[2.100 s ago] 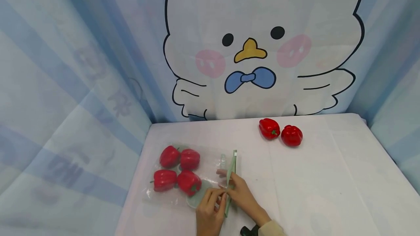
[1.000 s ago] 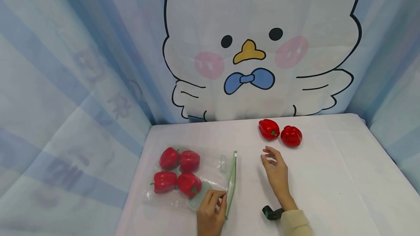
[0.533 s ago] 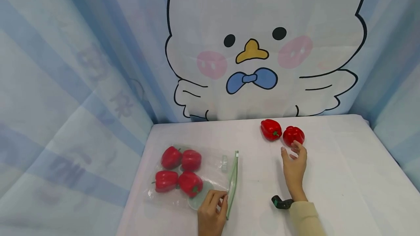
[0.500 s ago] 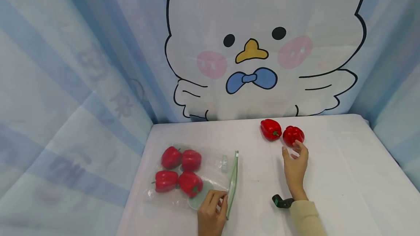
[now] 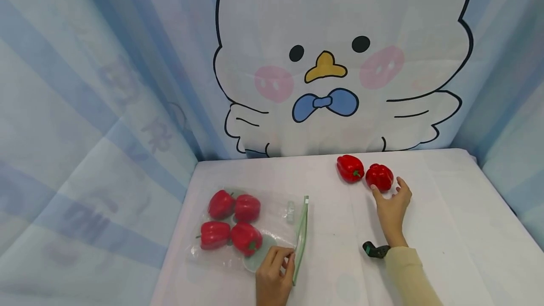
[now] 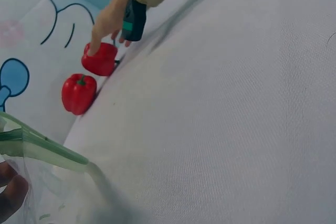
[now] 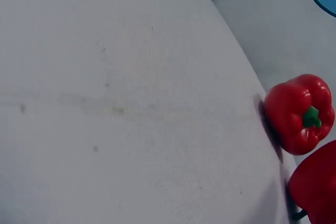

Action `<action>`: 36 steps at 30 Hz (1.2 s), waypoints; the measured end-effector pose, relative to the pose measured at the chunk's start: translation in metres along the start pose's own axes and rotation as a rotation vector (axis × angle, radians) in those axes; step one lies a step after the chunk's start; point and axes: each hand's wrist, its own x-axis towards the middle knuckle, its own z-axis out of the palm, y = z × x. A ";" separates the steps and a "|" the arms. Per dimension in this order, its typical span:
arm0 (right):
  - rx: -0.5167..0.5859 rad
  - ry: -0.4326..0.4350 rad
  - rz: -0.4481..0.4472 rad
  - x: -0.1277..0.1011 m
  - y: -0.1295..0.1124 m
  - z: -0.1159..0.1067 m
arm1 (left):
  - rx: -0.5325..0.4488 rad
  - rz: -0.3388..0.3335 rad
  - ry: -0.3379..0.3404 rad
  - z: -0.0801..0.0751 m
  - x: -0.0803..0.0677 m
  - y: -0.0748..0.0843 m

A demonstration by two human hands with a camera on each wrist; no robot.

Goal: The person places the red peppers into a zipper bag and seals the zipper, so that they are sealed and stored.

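Note:
A clear zip bag with a green zip strip lies at the table's left and holds several red peppers. My left hand pinches the bag's near edge by the zip; the strip and my fingertips show in the left wrist view. Two loose red peppers lie at the back right, the left one and the right one. My right hand is spread against the right pepper, fingertips touching it.
A white cloth covers the table. A blue curtain with a cartoon bird closes off the back and both sides. A dark wrist device sits on my right wrist above a cream sleeve.
My right hand has left the bag's zip and moved right and back across the table to the right loose pepper. My left hand has stayed on the bag.

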 end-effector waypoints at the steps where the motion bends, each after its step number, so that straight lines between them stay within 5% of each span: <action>1: -0.004 -0.009 0.008 0.002 0.000 0.000 | 0.000 0.002 0.000 0.000 0.000 0.000; 16: -0.063 -0.107 -0.049 0.020 0.013 0.002 | -0.021 0.064 0.025 0.004 0.000 -0.006; 26: -0.121 -0.097 -0.089 0.025 0.027 0.003 | 0.010 0.144 0.060 0.005 -0.004 -0.012; 36: -0.118 -0.112 -0.058 0.026 0.023 0.002 | 0.017 0.116 0.045 0.005 -0.002 -0.008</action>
